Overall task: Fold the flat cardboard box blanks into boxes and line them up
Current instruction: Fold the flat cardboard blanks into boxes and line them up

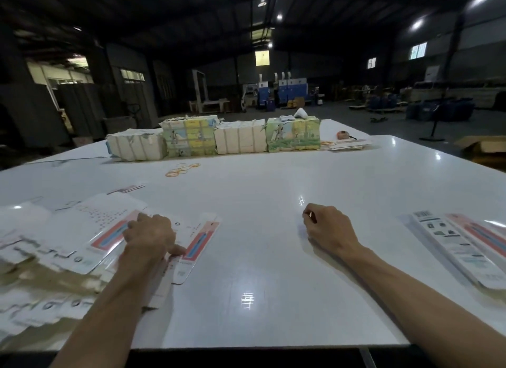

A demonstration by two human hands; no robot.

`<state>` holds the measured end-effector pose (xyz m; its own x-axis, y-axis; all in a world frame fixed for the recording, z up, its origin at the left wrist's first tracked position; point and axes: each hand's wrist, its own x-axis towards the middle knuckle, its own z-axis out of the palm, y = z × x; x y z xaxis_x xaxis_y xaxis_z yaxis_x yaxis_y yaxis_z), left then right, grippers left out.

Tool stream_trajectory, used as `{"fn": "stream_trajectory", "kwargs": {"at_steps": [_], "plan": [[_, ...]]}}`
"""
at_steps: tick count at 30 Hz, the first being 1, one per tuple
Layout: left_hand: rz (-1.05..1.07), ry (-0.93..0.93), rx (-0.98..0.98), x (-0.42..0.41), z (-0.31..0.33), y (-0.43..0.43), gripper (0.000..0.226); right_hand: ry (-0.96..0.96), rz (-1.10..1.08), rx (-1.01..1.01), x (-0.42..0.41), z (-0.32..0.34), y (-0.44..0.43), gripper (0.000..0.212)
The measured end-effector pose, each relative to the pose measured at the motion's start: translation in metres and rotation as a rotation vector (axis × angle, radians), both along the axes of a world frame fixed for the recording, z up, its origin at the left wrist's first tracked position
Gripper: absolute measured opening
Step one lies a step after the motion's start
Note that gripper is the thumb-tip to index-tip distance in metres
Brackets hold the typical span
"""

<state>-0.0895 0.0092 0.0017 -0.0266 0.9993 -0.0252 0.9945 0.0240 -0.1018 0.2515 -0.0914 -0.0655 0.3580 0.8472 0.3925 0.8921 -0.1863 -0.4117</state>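
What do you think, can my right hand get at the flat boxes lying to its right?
Probably yes: the right hand rests on the table, and only bare tabletop lies between it and those boxes.

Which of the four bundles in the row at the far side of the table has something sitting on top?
The rightmost bundle, green with printed pictures: a white cone-shaped object sits on it. The other three show nothing on top.
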Motion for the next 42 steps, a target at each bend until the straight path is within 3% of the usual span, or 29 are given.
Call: {"fn": "stream_trajectory", "kwargs": {"at_steps": [7, 12, 16, 17, 19, 23, 26, 28, 31, 35, 37, 40, 42], "plan": [[-0.001, -0.133, -0.095, -0.009, 0.008, 0.011, 0.061, 0.060, 0.035, 0.015, 0.002, -0.001, -0.003, 0.018], [0.008, -0.316, -0.042, -0.012, 0.009, 0.022, 0.085, 0.088, 0.054, 0.028, 0.004, 0.000, -0.003, 0.018], [-0.114, -0.493, -0.081, -0.001, 0.012, 0.033, 0.016, 0.085, 0.073, 0.020, 0.004, -0.001, -0.002, 0.018], [-0.131, -0.544, -0.116, 0.004, 0.015, 0.033, 0.009, 0.088, 0.077, 0.016, 0.004, -0.001, -0.001, 0.018], [-0.140, -0.696, -0.162, 0.016, 0.021, 0.032, 0.012, 0.096, 0.083, 0.010, 0.005, -0.002, 0.000, 0.018], [-0.171, -1.348, -0.420, 0.057, 0.026, 0.017, 0.030, 0.115, 0.095, 0.013, 0.007, -0.005, 0.002, 0.019], [-0.267, -1.556, -0.630, 0.085, 0.019, 0.008, 0.067, 0.130, 0.090, 0.018, 0.009, -0.007, 0.004, 0.019], [-0.289, -1.670, -0.805, 0.102, 0.008, 0.005, 0.074, 0.139, 0.089, 0.016, 0.010, -0.008, 0.005, 0.018], [-0.337, -1.643, -0.813, 0.133, -0.015, 0.002, 0.051, 0.172, 0.093, 0.041, 0.012, -0.008, 0.008, 0.017], [-0.349, -1.690, -0.721, 0.163, -0.048, -0.003, 0.084, 0.278, 0.097, 0.123, 0.014, -0.004, 0.011, 0.017], [-0.387, -1.722, -0.732, 0.168, -0.060, -0.007, 0.072, 0.355, 0.097, 0.190, 0.015, -0.003, 0.010, 0.020], [-0.399, -1.796, -0.729, 0.171, -0.071, -0.006, 0.035, 0.367, 0.062, 0.292, 0.015, -0.002, 0.009, 0.017], [-0.410, -1.839, -0.763, 0.168, -0.074, -0.005, 0.030, 0.324, 0.066, 0.362, 0.012, 0.001, 0.009, 0.013]]}}
